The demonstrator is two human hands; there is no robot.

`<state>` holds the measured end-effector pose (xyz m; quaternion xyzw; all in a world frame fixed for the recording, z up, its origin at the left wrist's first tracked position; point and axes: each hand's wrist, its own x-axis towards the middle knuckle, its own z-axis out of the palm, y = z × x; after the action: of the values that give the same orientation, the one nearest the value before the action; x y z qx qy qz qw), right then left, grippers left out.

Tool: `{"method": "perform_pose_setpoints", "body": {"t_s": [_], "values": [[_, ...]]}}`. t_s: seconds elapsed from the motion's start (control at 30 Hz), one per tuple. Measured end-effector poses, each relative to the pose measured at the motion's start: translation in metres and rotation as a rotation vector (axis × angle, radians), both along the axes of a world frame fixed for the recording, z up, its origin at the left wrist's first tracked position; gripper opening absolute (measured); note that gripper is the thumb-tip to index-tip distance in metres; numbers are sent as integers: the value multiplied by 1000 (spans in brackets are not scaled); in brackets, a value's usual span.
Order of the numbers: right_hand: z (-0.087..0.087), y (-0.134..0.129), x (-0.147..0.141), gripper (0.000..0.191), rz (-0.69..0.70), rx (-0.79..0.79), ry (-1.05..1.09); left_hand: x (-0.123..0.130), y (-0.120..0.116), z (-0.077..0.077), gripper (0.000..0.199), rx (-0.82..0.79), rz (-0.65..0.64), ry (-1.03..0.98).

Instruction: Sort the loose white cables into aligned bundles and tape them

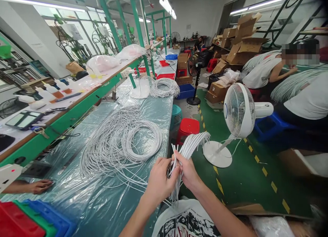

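A bundle of white cables (pixel 192 143) rises between my two hands, its cut ends fanning out to the upper right. My right hand (pixel 189 171) is wrapped round the bundle, thumb pointing up along it. My left hand (pixel 162 177) is closed with thumb and fingers on a few strands beside the bundle. Lower parts of the cables hang down over my lap. To the left on the table lie a neat coil of white cable (pixel 153 151) and a loose, tangled heap of the same cable (pixel 102 148).
The table (pixel 94 206) is covered in clear film. Stacked red, green and blue bins (pixel 38 216) stand at the near left, by another person's hand (pixel 41 186). Another cable coil (pixel 165 87) lies farther back. A white fan (pixel 237 110) and a red stool (pixel 188 126) are on the right.
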<state>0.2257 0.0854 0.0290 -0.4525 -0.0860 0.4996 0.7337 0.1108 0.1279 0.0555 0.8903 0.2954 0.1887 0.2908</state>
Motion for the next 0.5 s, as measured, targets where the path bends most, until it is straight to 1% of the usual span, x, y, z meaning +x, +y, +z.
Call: {"method": "perform_pose_setpoints", "body": {"t_s": [0.07, 0.13, 0.2, 0.27, 0.33, 0.4, 0.43, 0.5], "values": [[2, -2, 3, 42, 115, 8, -26, -4, 3, 1, 23, -35, -61, 26], [4, -5, 6, 42, 226, 26, -31, -8, 7, 2, 25, -116, -119, 98], [5, -7, 11, 43, 309, 46, -23, -12, 11, 1, 26, -208, -162, 148], [7, -9, 14, 43, 371, 65, -9, -14, 13, -2, 27, -284, -203, 108], [8, -9, 17, 42, 412, 83, 16, -13, 13, -10, 29, -403, -235, 11], [8, -10, 19, 41, 435, 93, 46, -11, 11, -20, 34, -511, -229, -66], [8, -10, 20, 41, 443, 96, 60, -9, 9, -24, 36, -529, -208, -86], [8, -10, 21, 41, 456, 94, 77, -7, 6, -30, 42, -490, -160, -89]]}}
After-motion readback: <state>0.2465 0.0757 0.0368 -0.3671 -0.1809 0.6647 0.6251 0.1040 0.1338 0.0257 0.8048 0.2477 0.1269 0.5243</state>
